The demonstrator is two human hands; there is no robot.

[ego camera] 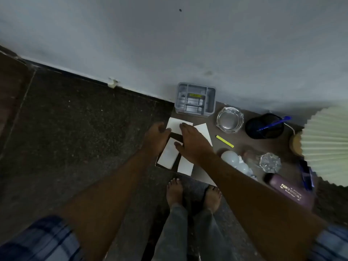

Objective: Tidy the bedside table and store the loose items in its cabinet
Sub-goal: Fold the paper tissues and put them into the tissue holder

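Seen from above, at a dim bedside table (243, 146) set against a pale wall: loose white papers (169, 154) scattered over the table's left end, just in front of a grey plastic organizer tray (195, 99) that stands at the wall. Left hand (156, 136) at the table's left edge, fingers curled against the paper edges beside a dark strip; whether gripping a sheet or only pressing on it, cannot tell. Right hand (194, 143) spread flat, palm down, on the papers, fingers unclenched and pointing toward the grey tray, grasping nothing visibly. Another white sheet (204, 134) angled just right of that hand. Farther right of the tray: a clear glass ashtray (228, 121), then a black cup (264, 127) with a blue pen (275, 123) leaning in it. A yellow highlighter (225, 141) lying in front of the ashtray. Nearer the table's front edge, white bulbs (233, 159), a faceted glass piece (270, 162) and a purple case (288, 189) with gold lettering. A pleated lampshade (327, 146) at the far right. Bare feet (194, 194) on the dark floor below the table's front edge. Cabinet not visible from this angle.
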